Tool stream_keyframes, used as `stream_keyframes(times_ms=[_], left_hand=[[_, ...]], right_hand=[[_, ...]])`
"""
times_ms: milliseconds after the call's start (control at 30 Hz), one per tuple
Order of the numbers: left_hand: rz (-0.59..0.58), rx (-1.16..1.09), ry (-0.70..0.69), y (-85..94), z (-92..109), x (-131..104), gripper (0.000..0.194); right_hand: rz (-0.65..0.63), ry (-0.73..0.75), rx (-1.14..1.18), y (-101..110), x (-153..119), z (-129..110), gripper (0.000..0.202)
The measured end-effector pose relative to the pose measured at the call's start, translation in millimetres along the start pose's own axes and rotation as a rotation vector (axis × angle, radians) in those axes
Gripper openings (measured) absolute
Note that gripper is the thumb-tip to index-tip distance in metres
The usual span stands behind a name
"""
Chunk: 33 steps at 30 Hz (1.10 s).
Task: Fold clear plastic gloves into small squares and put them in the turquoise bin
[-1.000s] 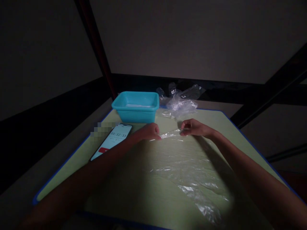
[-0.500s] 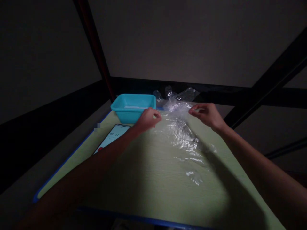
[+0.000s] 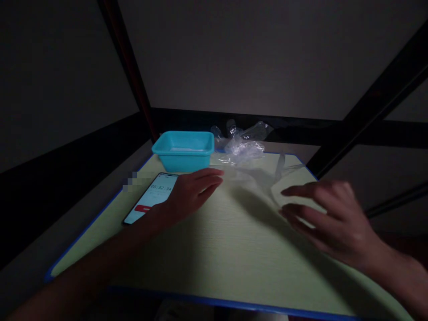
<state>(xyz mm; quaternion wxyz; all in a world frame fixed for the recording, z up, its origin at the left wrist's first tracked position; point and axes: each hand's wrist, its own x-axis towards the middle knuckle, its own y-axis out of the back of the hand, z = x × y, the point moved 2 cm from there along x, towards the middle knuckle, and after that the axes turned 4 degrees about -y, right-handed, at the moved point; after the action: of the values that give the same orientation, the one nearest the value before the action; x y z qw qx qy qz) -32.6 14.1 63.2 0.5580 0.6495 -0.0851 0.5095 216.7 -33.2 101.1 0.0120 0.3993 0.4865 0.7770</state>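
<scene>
A thin, clear disposable plastic glove point(image 3: 257, 180) is stretched in the air between my hands, its see-through fingers sticking up at the far right side. My left hand point(image 3: 195, 189) is closed in a pinch at its left end, just in front of the blue basin and over the phone's upper corner. Nearer to me and lower, my right hand point(image 3: 331, 218) pinches the glove's edge between its fingertips, slightly blurred. Behind the stretched glove, a crumpled heap of clear plastic gloves point(image 3: 245, 149) lies at the table's back edge.
A light blue plastic basin point(image 3: 183, 160) stands at the back left with something pale on its bottom. In front of it lies a phone point(image 3: 152, 198) showing a running timer. The pale green table point(image 3: 214, 254) has a blue rim; dark fabric walls and poles surround it.
My right hand has come down and toward me on the right, drawing the glove out tight. The plastic that lay spread over the table's middle has lifted. My left hand has shifted slightly nearer.
</scene>
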Motion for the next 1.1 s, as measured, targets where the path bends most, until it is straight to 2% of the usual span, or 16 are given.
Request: stream_keyframes(times_ms=[100, 133, 200, 367, 467, 567, 700, 833, 967, 1033, 1100], left_hand=[[-0.090, -0.004, -0.003, -13.5, -0.7, -29.2, 0.021], [-0.153, -0.002, 0.003, -18.1, -0.6, -36.5, 0.022], [-0.223, -0.001, 0.016, -23.9, -0.5, -46.8, 0.025], [-0.373, -0.021, 0.062, -28.5, -3.3, -54.0, 0.023], [-0.432, -0.047, 0.082, -29.3, -5.2, -55.3, 0.021], [-0.447, -0.072, 0.069, -30.1, -5.1, -57.9, 0.019], [-0.463, -0.071, 0.059, -30.2, -4.1, -60.6, 0.018], [-0.483, -0.084, 0.028, -29.4, -2.7, -61.3, 0.017], [-0.471, -0.087, -0.015, -28.9, -1.9, -62.1, 0.018], [-0.459, -0.088, -0.023, -28.9, -1.6, -62.4, 0.018], [-0.455, -0.090, -0.022, -29.2, -1.4, -62.6, 0.018]], right_hand=[[-0.126, -0.012, 0.137, -28.5, -22.3, -21.8, 0.026], [-0.152, -0.040, 0.176, -36.9, -27.2, -28.3, 0.030], [-0.205, -0.070, 0.246, -50.3, -34.1, -39.4, 0.031], [-0.323, -0.045, 0.341, -58.7, -37.3, -44.1, 0.026], [-0.359, -0.057, 0.336, -54.3, -33.5, -31.1, 0.030], [-0.357, -0.088, 0.222, -50.7, -31.1, -15.6, 0.035], [-0.458, -0.112, 0.125, -50.7, -35.2, -2.5, 0.037], [-0.528, -0.263, 0.121, -54.7, -40.0, 10.3, 0.034], [-0.462, -0.527, 0.211, -70.8, -35.0, 37.4, 0.021], [-0.383, -0.592, 0.299, -84.7, -25.7, 55.1, 0.016], [-0.402, -0.640, 0.387, -102.3, -13.1, 73.0, 0.021]])
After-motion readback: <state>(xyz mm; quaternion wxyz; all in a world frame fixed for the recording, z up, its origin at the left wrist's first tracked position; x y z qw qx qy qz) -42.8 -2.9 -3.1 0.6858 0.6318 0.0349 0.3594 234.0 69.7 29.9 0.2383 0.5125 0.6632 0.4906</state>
